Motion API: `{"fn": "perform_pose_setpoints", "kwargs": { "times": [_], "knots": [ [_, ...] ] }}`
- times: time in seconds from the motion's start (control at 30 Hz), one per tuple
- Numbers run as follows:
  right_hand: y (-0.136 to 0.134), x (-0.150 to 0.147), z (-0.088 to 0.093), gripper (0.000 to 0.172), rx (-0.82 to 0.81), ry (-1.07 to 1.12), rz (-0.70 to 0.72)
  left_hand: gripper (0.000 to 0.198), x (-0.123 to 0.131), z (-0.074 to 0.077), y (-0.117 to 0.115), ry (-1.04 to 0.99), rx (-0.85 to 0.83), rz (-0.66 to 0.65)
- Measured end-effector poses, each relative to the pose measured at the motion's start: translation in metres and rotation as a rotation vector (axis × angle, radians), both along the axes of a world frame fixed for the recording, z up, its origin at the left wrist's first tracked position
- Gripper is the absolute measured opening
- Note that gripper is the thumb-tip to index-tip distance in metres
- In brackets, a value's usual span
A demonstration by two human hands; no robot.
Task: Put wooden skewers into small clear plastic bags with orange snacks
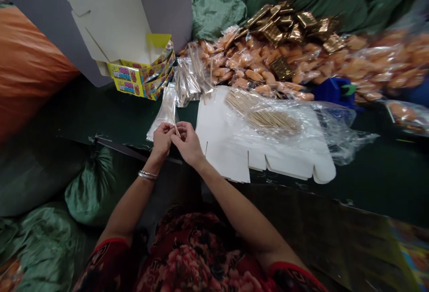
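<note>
My left hand (162, 139) and my right hand (187, 143) meet at the fingertips, pinching a few thin wooden sticks (176, 129) between them. Just beyond and under my left hand lies a clear plastic bag (166, 113). To the right of my right hand, a flat white cardboard box blank (228, 149) lies on the dark green table (134, 117). Bundles of wooden sticks (273, 121) rest on it under clear plastic. More sticks lie in a clear bag (187, 82) at the back. A metal bangle (148, 175) circles my left wrist.
Yellow printed boxes (140, 77) stand at the back left, before a large cardboard sheet (107, 14). Bagged orange food pieces (268, 64) and gold foil packets (284, 26) are heaped behind. A blue object (335, 91) sits among them. Green sacks (90, 189) and an orange sack (27, 68) lie around.
</note>
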State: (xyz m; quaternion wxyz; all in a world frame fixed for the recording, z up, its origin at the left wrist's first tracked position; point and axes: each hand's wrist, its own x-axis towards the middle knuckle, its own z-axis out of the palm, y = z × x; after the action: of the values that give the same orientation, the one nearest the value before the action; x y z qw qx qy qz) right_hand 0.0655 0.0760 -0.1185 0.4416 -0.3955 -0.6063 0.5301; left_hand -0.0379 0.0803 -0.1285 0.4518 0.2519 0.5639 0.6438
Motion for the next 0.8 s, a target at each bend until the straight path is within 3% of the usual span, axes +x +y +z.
{"fn": "perform_pose_setpoints", "kwargs": {
  "times": [0.13, 0.23, 0.3, 0.4, 0.5, 0.6, 0.7, 0.8],
  "knots": [
    [0.016, -0.019, -0.004, 0.022, 0.376, -0.245, -0.229, 0.023, 0.010, -0.002, -0.005, 0.026, 0.023, 0.011],
    [0.049, -0.035, 0.002, 0.024, 0.406, -0.418, -0.279, 0.025, 0.007, 0.001, -0.012, 0.040, 0.020, -0.003],
    [0.067, -0.045, 0.008, 0.033, 0.324, -0.472, -0.171, 0.024, -0.002, 0.007, -0.018, 0.058, 0.011, 0.000],
    [0.079, -0.050, 0.017, 0.042, 0.215, -0.377, 0.092, 0.018, -0.028, 0.024, -0.021, 0.147, 0.044, 0.059],
    [0.079, -0.038, 0.025, 0.044, 0.252, -0.191, 0.077, 0.013, -0.059, 0.060, -0.011, 0.364, 0.138, 0.126],
    [0.077, -0.016, 0.031, 0.040, 0.346, -0.102, -0.012, 0.010, -0.080, 0.113, 0.006, 0.664, 0.266, 0.161],
    [0.072, 0.002, 0.041, 0.033, 0.378, -0.126, 0.020, 0.009, -0.080, 0.167, 0.014, 0.848, 0.349, 0.168],
    [0.057, 0.018, 0.064, 0.032, 0.352, -0.063, 0.004, 0.009, -0.063, 0.201, 0.001, 0.880, 0.301, -0.096]
  ]
}}
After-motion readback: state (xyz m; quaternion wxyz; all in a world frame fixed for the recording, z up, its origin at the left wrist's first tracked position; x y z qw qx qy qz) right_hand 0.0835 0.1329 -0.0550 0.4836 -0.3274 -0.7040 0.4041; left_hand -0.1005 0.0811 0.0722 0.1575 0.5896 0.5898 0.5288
